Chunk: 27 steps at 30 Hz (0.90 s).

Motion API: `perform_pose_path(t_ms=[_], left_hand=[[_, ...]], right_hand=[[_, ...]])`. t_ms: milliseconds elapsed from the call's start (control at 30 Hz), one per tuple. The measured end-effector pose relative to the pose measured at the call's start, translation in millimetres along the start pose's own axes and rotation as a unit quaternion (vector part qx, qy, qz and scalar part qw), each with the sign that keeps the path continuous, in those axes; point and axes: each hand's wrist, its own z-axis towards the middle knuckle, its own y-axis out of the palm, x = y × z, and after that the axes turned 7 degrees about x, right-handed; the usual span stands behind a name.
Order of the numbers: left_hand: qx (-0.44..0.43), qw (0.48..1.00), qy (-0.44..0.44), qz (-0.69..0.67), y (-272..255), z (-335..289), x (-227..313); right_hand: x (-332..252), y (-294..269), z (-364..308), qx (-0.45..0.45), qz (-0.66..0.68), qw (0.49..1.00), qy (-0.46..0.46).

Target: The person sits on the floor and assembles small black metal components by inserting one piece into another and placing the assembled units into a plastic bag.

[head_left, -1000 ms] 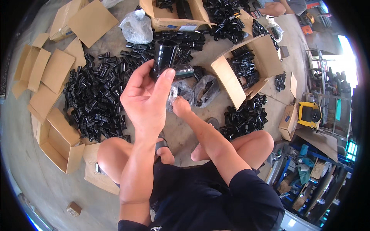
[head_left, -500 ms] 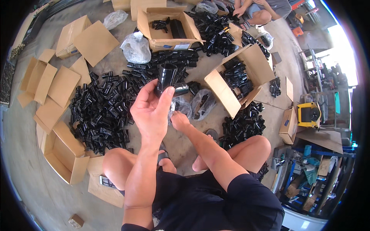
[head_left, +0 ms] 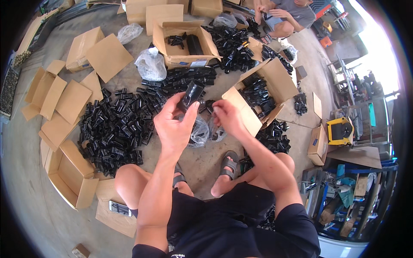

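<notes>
In my left hand (head_left: 173, 129) is a glossy black tubular pipe fitting (head_left: 193, 93), held up and tilted, with its open end away from me. My thumb and fingers wrap round its lower part. My right hand (head_left: 229, 117) is just right of the fitting, fingers pinched together; anything between them is too small or hidden to name. Clear plastic bags (head_left: 199, 132) lie on the floor below both hands. A large heap of similar black fittings (head_left: 115, 129) spreads to the left, and more fittings (head_left: 178, 76) lie in rows beyond my hands.
An open carton (head_left: 180, 60) stands ahead, another open carton (head_left: 275, 81) at right, both containing black parts. Flattened and open cardboard boxes (head_left: 71, 176) lie left, with a phone (head_left: 120, 208) on cardboard. A co-worker (head_left: 286, 19) sits far right. Shelving (head_left: 348, 202) stands at right.
My right hand has risen from the plastic bag to beside the fitting. My left hand has shifted slightly right, and the fitting tilts more. The head view has moved a little, showing more of the co-worker.
</notes>
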Motion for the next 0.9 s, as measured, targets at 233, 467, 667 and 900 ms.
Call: perform_pose_path(t_ms=[233, 467, 667, 900], left_hand=[[-0.031, 0.973, 0.136, 0.181, 4.7, -13.1, -4.2], [-0.066, 0.896, 0.308, 0.313, 20.0, -32.5, -15.0], [-0.120, 0.850, 0.357, 0.369, 34.8, -43.3, -23.7], [-0.144, 0.821, 0.376, 0.405, 45.7, -49.0, -34.3]], right_hand=[[-68.2, -66.0, -41.3, -0.017, 0.218, 0.975, -0.030], [-72.0, -73.2, -66.8, 0.015, 0.163, 0.972, -0.169], [-60.6, -70.5, -77.8, -0.008, 0.172, 0.980, -0.099], [-49.2, -70.2, -78.5, -0.028, 0.098, 0.981, -0.166]])
